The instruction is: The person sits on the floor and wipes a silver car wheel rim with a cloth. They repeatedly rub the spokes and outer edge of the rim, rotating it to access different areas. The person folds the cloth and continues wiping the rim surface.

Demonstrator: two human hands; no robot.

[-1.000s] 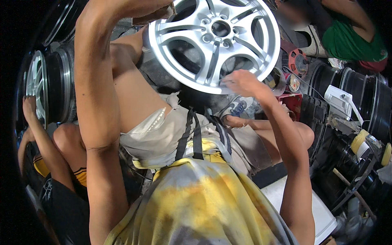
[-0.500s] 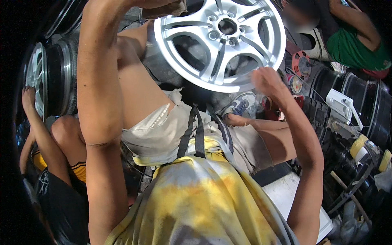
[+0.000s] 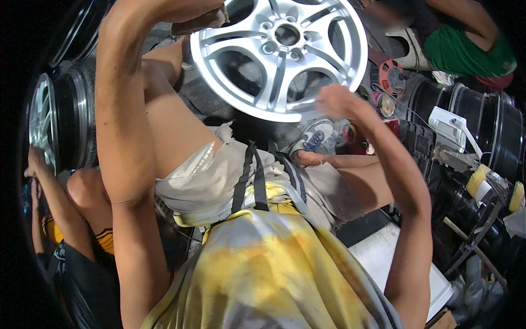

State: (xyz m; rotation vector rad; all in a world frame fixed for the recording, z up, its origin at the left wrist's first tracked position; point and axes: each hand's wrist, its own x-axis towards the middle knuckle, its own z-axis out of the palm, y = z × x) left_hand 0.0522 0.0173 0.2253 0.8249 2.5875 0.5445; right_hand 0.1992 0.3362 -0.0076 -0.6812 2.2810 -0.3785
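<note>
A silver alloy wheel rim (image 3: 282,112) with paired spokes and bolt holes round its hub stands tilted before me at the top. My right hand (image 3: 335,101) is closed at the rim's lower right edge. Motion blurs its fingers, and whatever they may hold is hidden. My left forearm (image 3: 123,82) rises at the left and bends toward the rim's upper left side, where the upper edge of the picture cuts off the hand. A brown piece of cloth or glove (image 3: 200,22) shows below that wrist, beside the rim.
A person at the left touches another wheel (image 3: 43,120) with a tyre. Someone in a green garment (image 3: 466,52) sits at the upper right. Black wheels (image 3: 471,104), a white lamp-like device (image 3: 446,129), a red reel (image 3: 390,77) and a yellow brush-like thing (image 3: 478,181) crowd the right side.
The whole view has shifted, so the rim sits farther left. My right hand has moved slightly left along the rim's edge. The left person's hand is lower on the other wheel.
</note>
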